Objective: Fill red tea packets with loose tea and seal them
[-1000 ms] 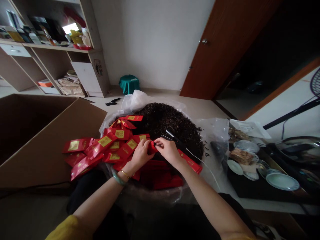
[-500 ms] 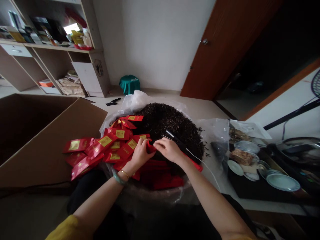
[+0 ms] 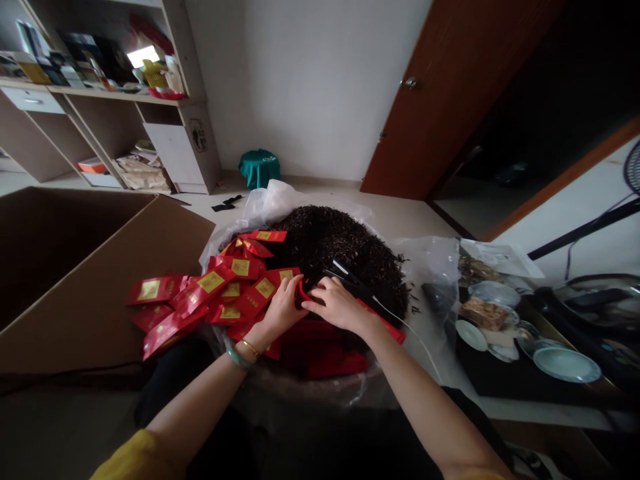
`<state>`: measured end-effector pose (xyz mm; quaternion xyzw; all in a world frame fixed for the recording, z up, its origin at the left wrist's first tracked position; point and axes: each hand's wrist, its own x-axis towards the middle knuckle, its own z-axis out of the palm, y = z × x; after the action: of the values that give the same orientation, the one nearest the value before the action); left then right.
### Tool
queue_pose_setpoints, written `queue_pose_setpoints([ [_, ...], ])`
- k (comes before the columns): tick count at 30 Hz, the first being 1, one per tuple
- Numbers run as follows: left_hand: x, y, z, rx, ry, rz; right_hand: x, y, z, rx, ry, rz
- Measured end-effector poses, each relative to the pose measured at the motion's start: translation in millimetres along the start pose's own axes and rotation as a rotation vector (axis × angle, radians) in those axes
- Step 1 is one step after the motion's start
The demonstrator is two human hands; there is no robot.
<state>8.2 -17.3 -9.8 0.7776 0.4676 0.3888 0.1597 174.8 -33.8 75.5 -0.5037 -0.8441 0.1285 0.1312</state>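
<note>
My left hand (image 3: 283,307) is closed on a small red packet (image 3: 301,291) whose top faces up, above the near side of a tub-like heap. My right hand (image 3: 332,303) meets the packet from the right, thumb and curled fingers around its edge; the contact is partly hidden. Beyond both hands lies a mound of dark, twisted dry leaves (image 3: 325,230). Filled red packets (image 3: 241,268) with gold labels pile up to the left of my left hand. Beneath my wrists are stacked flat red packets (image 3: 330,363). A dark slim device (image 3: 357,287) with a white cable rests on the leaves.
Clear plastic sheeting (image 3: 273,197) lines the heap. A large open cardboard box (image 3: 110,280) stands at left. To the right, a tray (image 3: 493,373) bears pale cups and dishes. A teal-covered stool or bin (image 3: 259,168) stands by the wall, near a brown door (image 3: 425,100).
My right hand's pinch has opened at the packet mouth, thumb now apart from fingers. The dark bit at its fingertips no longer shows. My left hand stays nearly still on the packet.
</note>
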Motion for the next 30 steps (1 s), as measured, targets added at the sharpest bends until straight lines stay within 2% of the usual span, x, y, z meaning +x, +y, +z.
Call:
queue_pose_setpoints([
  [3,0.3,-1.8,1.5,-0.053,-0.033,0.014,-0.5,0.9,-5.2,0.004,-0.074,-0.017],
  [7,0.7,-3.2,2.1,-0.103,-0.085,0.035,0.6,9.3,-14.5,0.155,-0.045,-0.046],
  [9,0.9,-3.5,1.8,-0.114,-0.086,0.045,0.5,13.6,-17.9,0.249,0.041,-0.044],
  [14,2.5,-4.1,0.9,-0.159,-0.022,-0.003,0.9,20.5,-19.4,0.424,0.382,-0.003],
  [16,3.3,-4.9,1.0,-0.181,0.002,-0.033,2.2,23.0,-17.7,0.421,0.425,-0.007],
  [21,5.2,-7.1,1.2,-0.287,0.021,-0.088,2.9,27.2,-14.4,0.326,0.436,0.008],
  [23,5.9,-5.3,-1.0,-0.387,-0.008,-0.097,1.4,25.8,-14.3,0.262,0.419,-0.039],
  [25,6.6,-0.9,-5.8,-0.534,-0.089,-0.096,-0.1,22.8,-14.2,0.222,0.348,-0.129],
  [27,7.1,5.5,-13.0,-0.680,-0.226,-0.121,-0.5,19.9,-13.2,0.235,0.243,-0.205],
  [29,7.3,11.8,-21.0,-0.768,-0.351,-0.203,0.6,18.9,-11.5,0.281,0.173,-0.225],
  [30,7.3,14.5,-24.5,-0.798,-0.371,-0.255,1.5,19.3,-10.3,0.303,0.169,-0.217],
])
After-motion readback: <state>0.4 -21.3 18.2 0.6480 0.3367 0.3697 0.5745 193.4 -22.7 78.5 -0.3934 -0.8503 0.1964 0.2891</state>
